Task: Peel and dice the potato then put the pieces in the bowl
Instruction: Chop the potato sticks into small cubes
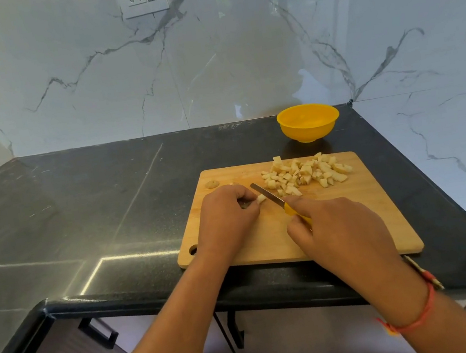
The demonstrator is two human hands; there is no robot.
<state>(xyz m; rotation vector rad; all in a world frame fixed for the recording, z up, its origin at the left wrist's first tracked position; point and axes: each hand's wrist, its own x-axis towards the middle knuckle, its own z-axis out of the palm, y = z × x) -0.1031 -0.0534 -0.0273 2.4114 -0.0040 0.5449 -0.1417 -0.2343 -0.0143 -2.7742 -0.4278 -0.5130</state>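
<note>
A small potato piece (261,198) is pinched under the curled fingertips of the left hand (226,217), toward 9 o'clock of the cutting board (369,215); the yellow-handled knife (268,195) is gripped by the right hand (338,230), with the forefinger laid along its back and the blade pointed to 11 o'clock, set just against the piece. The heap of diced pieces (304,172) is spread at 1 o'clock of the board; the yellow bowl (308,121) is set on the dark counter (109,211) at 12 o'clock of the heap, apart from the board, and nothing can be seen in it; a brownish end scrap (212,184) is left at the 10 o'clock corner.

The chief hazard is judged to be the fingertips; so little potato is held that the blade is brought very near them, and a slip on the wet surface could carry the edge into a finger. The piece could also be squeezed out and shot sideways off the board. The board's 6 o'clock edge is set close to the counter's front; hard pressure there might shift it. In the transfer, cubes could be scattered across the gap to the bowl.
</note>
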